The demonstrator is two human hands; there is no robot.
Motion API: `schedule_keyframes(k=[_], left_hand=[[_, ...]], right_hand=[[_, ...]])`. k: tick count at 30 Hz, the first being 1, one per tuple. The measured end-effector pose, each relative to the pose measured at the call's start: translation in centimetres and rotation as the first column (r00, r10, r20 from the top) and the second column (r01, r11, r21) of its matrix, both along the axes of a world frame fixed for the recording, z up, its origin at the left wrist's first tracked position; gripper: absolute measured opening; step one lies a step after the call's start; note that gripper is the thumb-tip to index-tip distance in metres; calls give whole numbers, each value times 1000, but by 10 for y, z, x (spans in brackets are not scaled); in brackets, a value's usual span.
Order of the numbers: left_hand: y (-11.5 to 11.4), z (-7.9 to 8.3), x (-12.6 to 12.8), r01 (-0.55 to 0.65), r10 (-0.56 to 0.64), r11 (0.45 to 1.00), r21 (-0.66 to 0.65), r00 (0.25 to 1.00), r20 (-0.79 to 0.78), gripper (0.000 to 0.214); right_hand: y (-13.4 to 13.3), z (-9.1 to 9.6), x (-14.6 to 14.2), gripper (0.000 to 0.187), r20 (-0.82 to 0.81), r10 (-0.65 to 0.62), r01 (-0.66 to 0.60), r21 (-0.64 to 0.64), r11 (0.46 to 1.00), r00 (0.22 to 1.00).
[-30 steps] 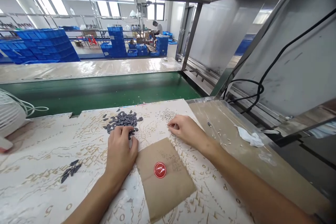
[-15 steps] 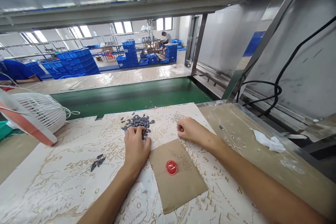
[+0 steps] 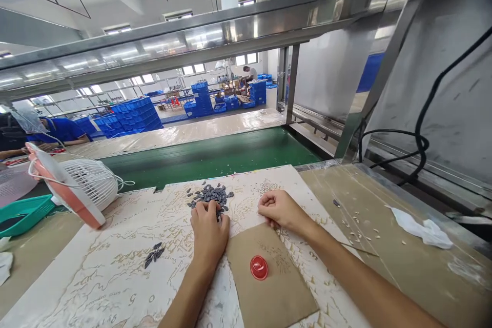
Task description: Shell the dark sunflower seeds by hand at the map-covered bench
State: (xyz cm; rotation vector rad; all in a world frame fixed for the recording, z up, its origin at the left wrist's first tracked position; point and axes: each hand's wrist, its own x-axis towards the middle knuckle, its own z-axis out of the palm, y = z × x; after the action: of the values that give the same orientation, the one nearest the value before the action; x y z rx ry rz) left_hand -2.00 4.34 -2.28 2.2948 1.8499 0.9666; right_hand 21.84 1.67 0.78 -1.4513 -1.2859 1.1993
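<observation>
My left hand rests with its fingers bent and apart at the near edge of a pile of dark grey, seed-shaped pieces. Its fingertips are partly hidden among them. Thumb and fingers pinched together, my right hand is just in front of a scatter of tiny pale grains. What the pinch holds cannot be made out. A thin brown stick shows beyond my right forearm; its other end is hidden. Between my arms, a shiny red dome-shaped piece sits on a brown cardboard sheet.
A small group of dark pieces lies left on the map-printed sheet. A white and orange fan and a green basket stand at left. Crumpled tissue lies right. Beyond runs a green conveyor belt.
The view has tilted up and shifted, showing more ceiling and the green basket. My right hand's fingers have uncurled slightly into a pinch, and the thin stick now shows. My left hand stays at the pile.
</observation>
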Motion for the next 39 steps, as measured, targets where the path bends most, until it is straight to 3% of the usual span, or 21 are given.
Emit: schedule_keyframes(k=[5, 13, 19, 26, 34, 39], left_hand=[[9, -13, -10, 23, -23, 999, -36, 1000, 15, 11], [12, -29, -22, 89, -87, 996, -26, 995, 48, 17], [6, -23, -22, 46, -46, 999, -8, 999, 21, 26], [2, -14, -18, 44, -43, 998, -51, 999, 12, 21], [-5, -8, -11, 68, -66, 997, -26, 995, 71, 11], [-7, -9, -12, 131, -131, 991, 9, 989, 69, 9]], right_hand=[[-3, -12, 1, 17, -77, 6, -4, 32, 999, 997], [-8, -5, 11, 14, -55, -40, 48, 143, 989, 998], [-23, -2, 13, 11, 136, 11, -41, 223, 974, 991], [-36, 1, 5, 13, 326, 51, -202, 449, 870, 944], [-36, -4, 3, 15, 383, 14, -209, 471, 857, 924], [-41, 8, 2, 14, 407, 61, -274, 488, 829, 911]])
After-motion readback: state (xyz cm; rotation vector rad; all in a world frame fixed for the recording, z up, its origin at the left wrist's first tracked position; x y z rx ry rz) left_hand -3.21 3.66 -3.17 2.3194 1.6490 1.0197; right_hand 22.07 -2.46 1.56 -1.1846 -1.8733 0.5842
